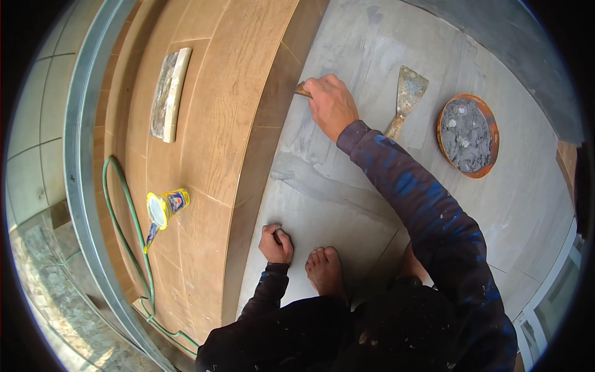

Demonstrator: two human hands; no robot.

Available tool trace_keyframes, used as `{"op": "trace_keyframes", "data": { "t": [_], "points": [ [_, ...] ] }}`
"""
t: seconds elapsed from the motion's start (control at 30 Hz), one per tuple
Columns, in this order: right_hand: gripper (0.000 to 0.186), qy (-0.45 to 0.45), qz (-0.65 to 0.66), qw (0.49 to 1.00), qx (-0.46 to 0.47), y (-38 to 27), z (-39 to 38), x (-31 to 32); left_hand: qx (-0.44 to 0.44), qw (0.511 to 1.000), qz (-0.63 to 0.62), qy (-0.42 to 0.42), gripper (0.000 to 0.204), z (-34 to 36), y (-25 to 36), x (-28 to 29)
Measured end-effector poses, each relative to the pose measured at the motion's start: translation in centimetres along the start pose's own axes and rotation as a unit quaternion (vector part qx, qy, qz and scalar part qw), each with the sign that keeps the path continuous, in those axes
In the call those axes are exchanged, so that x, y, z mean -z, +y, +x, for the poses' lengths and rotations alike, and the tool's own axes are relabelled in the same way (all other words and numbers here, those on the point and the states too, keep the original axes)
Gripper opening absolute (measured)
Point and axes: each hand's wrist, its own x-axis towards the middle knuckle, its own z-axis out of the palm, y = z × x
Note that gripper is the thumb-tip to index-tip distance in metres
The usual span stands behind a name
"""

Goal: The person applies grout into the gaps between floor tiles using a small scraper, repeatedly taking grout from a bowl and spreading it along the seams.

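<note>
The right hand (331, 102) grips a brown object (302, 90); a scraper (410, 93) and paste-filled bowl (494, 133) lie nearby

A metal rail (77, 149) at far left; green hose (150, 288) and yellow cup (178, 200) toward lower left; white frame (551, 271), lower right.

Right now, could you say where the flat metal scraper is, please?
In the head view, the scraper lies upper right on pale grey tiles, left of the round orange bowl.
</note>
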Motion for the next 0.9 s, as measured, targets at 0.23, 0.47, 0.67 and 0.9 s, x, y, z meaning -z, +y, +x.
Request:
{"op": "trace_keyframes", "data": {
  "t": [0.23, 0.47, 0.67, 0.9],
  "points": [
    [0.011, 0.010, -0.077, 0.991, 0.105, -3.8, -5.0, -4.5, -0.029, 0.999, 0.015, 0.013, 0.015, 0.3, -0.1, 0.5],
    [0.021, -0.144, 0.066, 0.986, 0.048, -7.7, -9.2, -3.9, 0.014, 1.000, 0.004, -0.010, 0.013, -0.1, -0.5, 0.3],
    [0.031, 0.002, 0.039, 0.999, -0.002, -2.4, -2.8, -0.7, 0.014, 1.000, 0.007, 0.001, 0.012, -0.9, -0.9, 0.5],
    [0.016, -0.059, -0.083, 0.989, 0.109, -5.5, -7.0, -4.9, 0.018, 1.000, 0.013, -0.019, 0.013, -0.5, -1.1, 0.5]
  ]
}}
